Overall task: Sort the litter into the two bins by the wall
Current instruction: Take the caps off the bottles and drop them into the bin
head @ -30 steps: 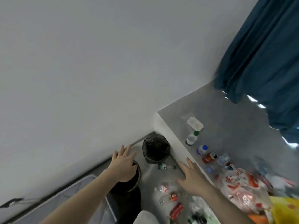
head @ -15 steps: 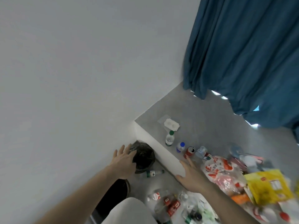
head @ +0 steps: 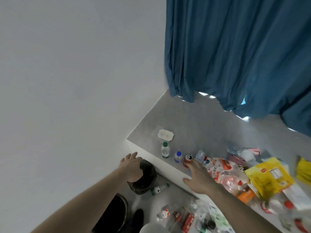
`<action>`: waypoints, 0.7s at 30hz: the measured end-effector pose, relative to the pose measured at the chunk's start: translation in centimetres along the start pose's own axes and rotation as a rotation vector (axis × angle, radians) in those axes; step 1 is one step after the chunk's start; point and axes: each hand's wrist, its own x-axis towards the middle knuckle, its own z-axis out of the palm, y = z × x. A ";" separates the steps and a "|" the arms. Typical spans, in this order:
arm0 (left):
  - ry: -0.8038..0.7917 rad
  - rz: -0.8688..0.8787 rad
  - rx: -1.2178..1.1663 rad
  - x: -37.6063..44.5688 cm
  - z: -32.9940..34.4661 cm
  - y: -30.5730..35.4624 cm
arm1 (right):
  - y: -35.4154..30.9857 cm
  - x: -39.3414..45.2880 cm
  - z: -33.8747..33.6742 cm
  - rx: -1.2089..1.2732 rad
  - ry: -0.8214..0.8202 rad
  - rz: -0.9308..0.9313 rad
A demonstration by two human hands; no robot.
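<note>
Head view: right hand (head: 200, 179) fingers spread, empty, nr red can (head: 187, 160).

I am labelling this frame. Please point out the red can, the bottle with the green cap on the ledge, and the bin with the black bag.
red can (head: 187, 160), head view, on its side wall.
green-capped bottle (head: 165, 152), head view, on its clear body.
bin with black bag (head: 148, 180), head view, on the bag's outer side.

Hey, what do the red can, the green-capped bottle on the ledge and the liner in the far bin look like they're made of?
Red can: likely aluminium, glossy printed side, silvery top.
Green-capped bottle: clear plastic by the look, see-through body, opaque green cap.
Liner in the far bin: thin dark plastic film, wrinkled with a faint sheen; partly hidden by the left hand.
</note>
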 end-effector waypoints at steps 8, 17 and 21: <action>-0.080 0.177 0.045 8.7 -2.9 1.4 | -0.1 5.8 0.7 0.103 0.010 0.139; -0.112 0.302 -0.108 23.1 0.2 3.0 | 0.3 15.3 3.7 0.134 0.031 0.316; -0.066 0.358 -0.202 27.2 3.6 2.8 | 0.1 20.3 5.0 0.115 0.066 0.289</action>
